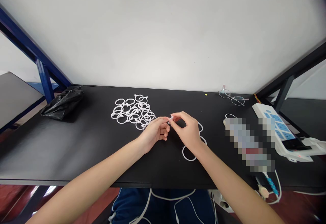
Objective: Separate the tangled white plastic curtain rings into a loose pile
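Observation:
Over the middle of the black table, my left hand (155, 132) and my right hand (187, 128) meet at the fingertips. Between them is a small white piece (172, 117), mostly covered by the fingers, so its full shape is hidden. My right thumb and index finger pinch it. The left thumb and index finger close on it from the other side, with the remaining left fingers curled. A pile of thin white rings with small knobs (138, 111) lies just beyond my left hand. Several more white rings (189, 160) lie partly under my right hand and wrist.
A black plastic bag (62, 103) sits at the far left. Glasses (238, 100) rest near the wall at the back right. On the right are a blurred-out device (248, 144) with a cable and a white power strip (277, 128). White cables (173, 198) hang below the front edge.

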The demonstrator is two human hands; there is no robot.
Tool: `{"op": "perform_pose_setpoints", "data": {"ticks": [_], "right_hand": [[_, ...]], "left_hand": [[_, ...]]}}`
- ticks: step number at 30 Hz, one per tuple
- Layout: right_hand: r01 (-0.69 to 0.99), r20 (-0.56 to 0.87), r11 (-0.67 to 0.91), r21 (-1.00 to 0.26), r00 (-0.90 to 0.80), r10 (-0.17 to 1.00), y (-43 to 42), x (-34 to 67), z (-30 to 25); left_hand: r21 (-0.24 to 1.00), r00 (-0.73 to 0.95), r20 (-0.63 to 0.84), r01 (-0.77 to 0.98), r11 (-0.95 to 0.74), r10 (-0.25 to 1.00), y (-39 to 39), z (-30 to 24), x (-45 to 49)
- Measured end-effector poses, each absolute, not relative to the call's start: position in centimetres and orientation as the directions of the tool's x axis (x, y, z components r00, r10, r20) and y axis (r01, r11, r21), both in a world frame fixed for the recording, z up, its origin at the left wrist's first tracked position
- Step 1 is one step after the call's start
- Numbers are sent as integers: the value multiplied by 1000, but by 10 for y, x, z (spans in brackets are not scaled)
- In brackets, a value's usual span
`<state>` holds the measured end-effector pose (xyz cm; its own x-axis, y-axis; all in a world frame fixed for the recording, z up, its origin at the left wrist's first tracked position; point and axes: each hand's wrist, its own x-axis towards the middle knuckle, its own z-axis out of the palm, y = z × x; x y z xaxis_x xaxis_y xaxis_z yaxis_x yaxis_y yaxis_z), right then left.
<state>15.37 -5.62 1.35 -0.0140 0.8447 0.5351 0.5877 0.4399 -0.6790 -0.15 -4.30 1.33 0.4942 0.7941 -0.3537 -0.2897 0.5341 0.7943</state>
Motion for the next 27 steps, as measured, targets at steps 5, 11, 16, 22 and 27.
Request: {"op": "perform_pose_setpoints", "data": {"ticks": [5, 11, 16, 22, 27], "right_hand": [[561, 587, 492, -665, -13, 809, -58, 153, 15], [498, 622, 551, -670, -29, 782, -61, 153, 15], [447, 592, 542, -711, -35, 805, -64, 152, 16], [423, 601, 520, -742, 77, 795, -64, 153, 16], [419, 601, 516, -747, 95, 793, -62, 154, 16]], "left_hand": [[799, 488, -356, -283, 531, 797, -42, 12, -1], [828, 477, -355, -240, 508, 804, -45, 16, -1], [845, 560, -317, -200, 496, 766, -46, 21, 1], [957, 573, -179, -87, 277, 800, -54, 24, 6], [985, 538, -101, -65, 160, 837, -59, 18, 9]]}}
